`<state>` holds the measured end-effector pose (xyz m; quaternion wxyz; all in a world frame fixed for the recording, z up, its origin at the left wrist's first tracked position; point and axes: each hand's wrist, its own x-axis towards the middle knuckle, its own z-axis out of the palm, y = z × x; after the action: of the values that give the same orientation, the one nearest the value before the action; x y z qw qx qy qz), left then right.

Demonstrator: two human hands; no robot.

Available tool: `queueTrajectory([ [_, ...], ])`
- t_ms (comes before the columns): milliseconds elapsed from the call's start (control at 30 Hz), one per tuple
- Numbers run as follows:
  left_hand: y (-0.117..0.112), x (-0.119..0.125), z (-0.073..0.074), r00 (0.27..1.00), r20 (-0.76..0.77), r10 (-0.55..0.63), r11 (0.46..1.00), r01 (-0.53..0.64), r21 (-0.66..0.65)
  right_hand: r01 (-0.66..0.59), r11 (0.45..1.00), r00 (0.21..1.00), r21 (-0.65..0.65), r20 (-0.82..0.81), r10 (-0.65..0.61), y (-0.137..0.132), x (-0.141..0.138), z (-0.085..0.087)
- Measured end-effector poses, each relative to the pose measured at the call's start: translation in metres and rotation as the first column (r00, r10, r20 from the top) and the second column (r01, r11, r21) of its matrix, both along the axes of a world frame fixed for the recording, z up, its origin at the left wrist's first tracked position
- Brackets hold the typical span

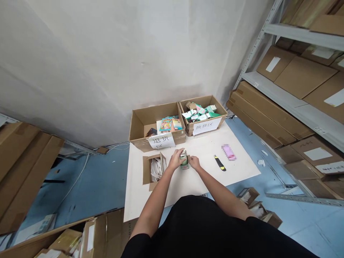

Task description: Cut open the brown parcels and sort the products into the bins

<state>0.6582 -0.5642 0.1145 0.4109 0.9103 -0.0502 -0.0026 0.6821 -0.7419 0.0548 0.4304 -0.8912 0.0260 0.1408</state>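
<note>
On the white table, a small green container with a silvery top point(184, 160) stands between my two hands. My left hand point(176, 159) is closed on its upper left side. My right hand point(194, 162) is at its right side, fingers curled in against a brownish edge beside the container. Whether those fingers grip that edge is too small to tell. Left of my left hand sits an open cardboard box point(146, 170) with white packing material point(156, 170) inside. A black and yellow utility knife point(220, 163) lies to the right of my right hand.
Along the table's back stand two open labelled cartons, one with colourful booklets point(166, 124), one with small green and white boxes point(202, 114). A pixelated pink item point(228, 152) lies right of the knife. Shelving with cartons point(306, 75) rises at right; large cartons point(27, 172) stand left.
</note>
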Motion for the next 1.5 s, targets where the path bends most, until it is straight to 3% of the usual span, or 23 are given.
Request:
queueTrajectory([
  [133, -0.012, -0.012, -0.03, 0.996, -0.086, 0.036, 0.994, -0.027, 0.103, 0.01, 1.0, 1.0, -0.007, 0.007, -0.01, 0.001, -0.003, -0.004],
  [200, -0.015, -0.017, -0.043, 0.996, -0.07, 0.063, 0.994, -0.057, 0.094, 0.022, 1.0, 1.0, -0.015, 0.013, -0.022, 0.0, -0.004, -0.005],
  [300, -0.011, -0.023, -0.061, 0.978, -0.048, 0.201, 0.979, -0.202, -0.033, 0.049, 0.999, 0.999, -0.011, 0.013, -0.048, -0.002, -0.005, -0.008],
  [367, -0.003, -0.023, -0.071, 0.931, -0.132, 0.339, 0.924, -0.356, -0.141, 0.061, 0.998, 0.998, -0.005, 0.008, -0.061, -0.003, -0.007, -0.009],
  [433, 0.005, -0.02, -0.078, 0.893, -0.249, 0.374, 0.881, -0.426, -0.207, 0.07, 0.997, 0.997, 0.026, 0.006, -0.071, -0.001, -0.01, -0.011],
  [567, 0.007, -0.009, -0.085, 0.926, -0.315, 0.207, 0.903, -0.304, -0.302, 0.009, 0.974, 1.0, 0.226, -0.026, -0.003, 0.004, -0.022, -0.013],
  [667, 0.003, -0.006, -0.087, 0.947, -0.291, 0.138, 0.901, -0.241, -0.359, -0.048, 0.961, 0.996, 0.274, -0.063, 0.067, 0.005, -0.03, -0.013],
  [900, 0.012, -0.024, -0.088, 0.972, -0.229, 0.052, 0.903, -0.144, -0.404, 0.164, 0.922, 0.986, 0.352, -0.047, -0.158, -0.006, -0.047, -0.01],
  [1167, 0.016, -0.024, -0.083, 0.983, -0.184, -0.025, 0.959, -0.028, -0.283, 0.079, 0.964, 0.995, 0.254, 0.041, -0.092, -0.004, -0.058, -0.024],
  [1500, 0.017, -0.026, -0.094, 0.989, -0.109, -0.098, 0.983, 0.08, -0.163, 0.075, 0.98, 0.962, 0.182, 0.245, -0.119, 0.003, -0.055, -0.041],
])
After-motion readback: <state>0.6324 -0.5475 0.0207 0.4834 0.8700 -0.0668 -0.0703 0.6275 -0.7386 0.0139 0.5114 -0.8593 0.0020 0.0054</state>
